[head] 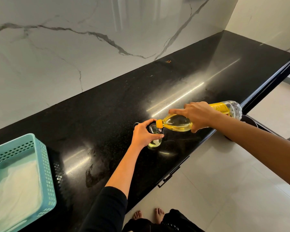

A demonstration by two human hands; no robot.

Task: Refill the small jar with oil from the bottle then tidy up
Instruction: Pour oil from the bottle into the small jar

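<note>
A small glass jar (155,142) stands on the black countertop (107,114) with pale yellow oil in its bottom. My left hand (143,133) grips the jar around its rim and side. My right hand (198,116) holds a clear plastic oil bottle (176,123) tipped almost flat, with its yellow neck over the jar's mouth. The bottle's labelled base points right, past the counter edge. A small dark object, maybe the jar's lid (136,124), lies just behind my left hand.
A teal perforated basket (42,158) with a white cloth (17,186) inside sits at the counter's near left. A marble wall rises behind the counter. The counter's front edge runs diagonally to the right, with tiled floor and bare feet below.
</note>
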